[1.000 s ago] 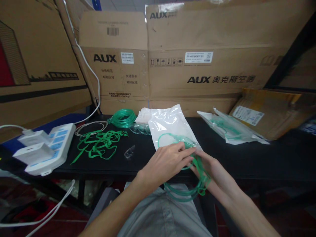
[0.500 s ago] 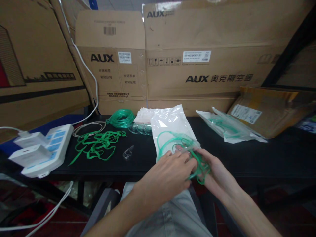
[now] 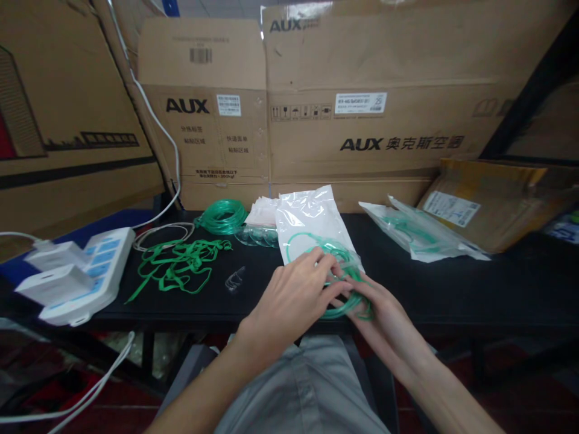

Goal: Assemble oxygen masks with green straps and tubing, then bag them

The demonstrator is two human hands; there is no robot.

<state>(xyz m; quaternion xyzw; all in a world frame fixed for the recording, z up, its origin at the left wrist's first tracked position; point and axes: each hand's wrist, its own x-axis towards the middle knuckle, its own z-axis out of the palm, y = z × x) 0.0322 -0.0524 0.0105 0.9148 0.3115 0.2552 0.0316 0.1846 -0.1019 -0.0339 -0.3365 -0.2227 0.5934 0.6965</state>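
Observation:
A coil of thin green plastic tubing [image 3: 338, 313], with a clear greenish plastic piece like an oxygen mask, is bunched between my two hands. My left hand [image 3: 289, 298] reaches across from the left, its thumb and fingers pinched on the bundle. From the right, my right hand [image 3: 386, 316] cups the coil's side with its fingers partly beneath it. Beyond them lies a glossy white plastic bag [image 3: 307, 211]. Part of the tubing loops over the bag's near end; whether it is inside the clear film or on top, I cannot tell. My fingers hide much of the bundle.
Left on the black table [image 3: 262, 295] lie green straps [image 3: 181, 262], coiled green tubing [image 3: 221, 216], clear mask shells [image 3: 257, 236] and small metal strips [image 3: 234, 279]. A power strip [image 3: 102, 271] sits far left. Packed bags [image 3: 416, 232] and a carton [image 3: 479, 205] stand right.
My left hand has shifted up and slightly left over the bundle. The green coil is gathered closer to the bag, and the bag has moved a little away from me.

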